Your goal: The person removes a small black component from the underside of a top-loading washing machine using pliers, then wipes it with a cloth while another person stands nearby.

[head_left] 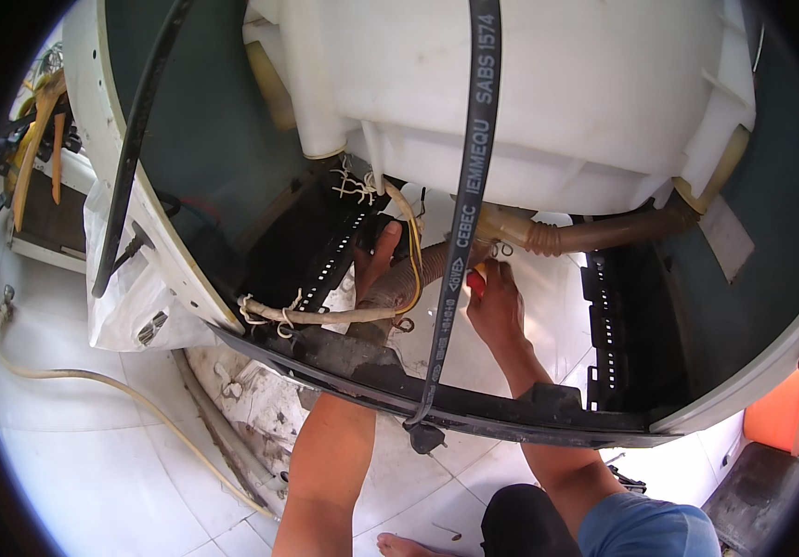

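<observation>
Inside an opened appliance cabinet, my left hand [378, 253] has its thumb up against a black part [393, 229], the other fingers mostly hidden behind it and the grey corrugated hose [418, 274]. My right hand [497, 299] is closed on a red-handled tool [477, 283], just below a translucent elbow with a brown ribbed hose [594, 237]. A cable [325, 316] with twisted white ties curves over the grey hose. Above hangs a large white plastic tub [585, 102]. A black belt [460, 213] runs down across the middle, in front of the tub and hoses.
The cabinet's black front rail [316, 367] crosses over my forearms. Wooden-handled tools [42, 139] lie at the far left, near a clear plastic bag [121, 306]. A pale hose [111, 382] runs over the tiled floor. An orange object [775, 418] stands at the right.
</observation>
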